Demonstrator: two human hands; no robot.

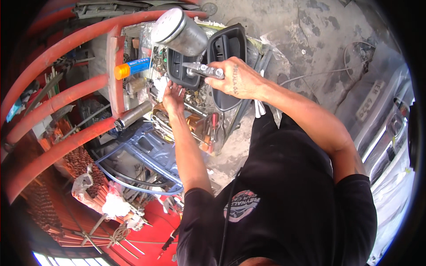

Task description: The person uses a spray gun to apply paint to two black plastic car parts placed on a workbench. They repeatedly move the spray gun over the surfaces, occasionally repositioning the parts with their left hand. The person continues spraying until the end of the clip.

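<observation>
My right hand (234, 80) is wrapped round the handle of a metal spray gun (202, 70). A silver paint cup (183, 35) with a pale lid sits tilted on top of the gun. Below the gun lies a smaller black plastic trim panel (176, 68) with a recessed middle, partly hidden by the cup and gun. My left hand (174, 98) is palm up at the panel's near corner, fingers curled; whether they grip the panel is not clear. A longer black trim panel (235, 37) lies to the right, partly covered by my right hand.
An orange-capped blue tube (133, 68) and a metal can (135, 85) stand left by a red metal frame (116, 75). Nearer are wrenches (162, 127), red-handled screwdrivers (214, 120) and a blue car door shell (153, 153). A wrapped vehicle (386, 133) stands right; a cable (310, 76) crosses the concrete floor.
</observation>
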